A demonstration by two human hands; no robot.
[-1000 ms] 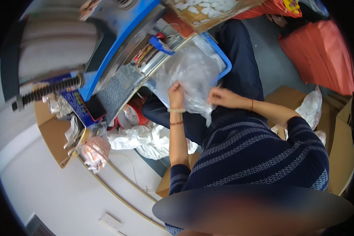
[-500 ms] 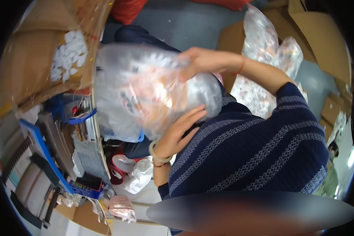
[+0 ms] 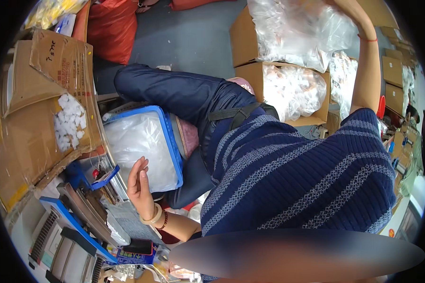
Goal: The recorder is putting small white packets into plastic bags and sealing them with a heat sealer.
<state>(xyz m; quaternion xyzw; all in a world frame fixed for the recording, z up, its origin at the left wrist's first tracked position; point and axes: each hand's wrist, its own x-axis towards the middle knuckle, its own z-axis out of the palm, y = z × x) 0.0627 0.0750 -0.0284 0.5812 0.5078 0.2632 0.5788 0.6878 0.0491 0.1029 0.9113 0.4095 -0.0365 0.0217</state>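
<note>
My left hand [image 3: 139, 186] is raised with nothing in it, its fingers loosely bent and the thumb apart. It hovers at the near edge of a blue plastic basket [image 3: 167, 141], in which clear plastic bags [image 3: 139, 144] lie. Far to the right, my right hand [image 3: 348, 6] reaches to a clear plastic bag [image 3: 333, 30] with small orange and white contents, over a cardboard box [image 3: 244, 37]. The fingers of that hand are blurred and partly cut off by the top edge, so their grip does not show.
Another cardboard box [image 3: 248, 75] with filled clear bags [image 3: 295, 92] stands closer to my body. Red sacks [image 3: 111, 30] sit at the far left. White scraps [image 3: 70, 122] lie on a large carton [image 3: 71, 66] at left. A blue-edged rack [image 3: 73, 226] is at lower left.
The filled clear bag has gone from in front of me to the boxes at right, along with my right hand. My left hand has come off it and moved left, uncovering the blue basket.
</note>
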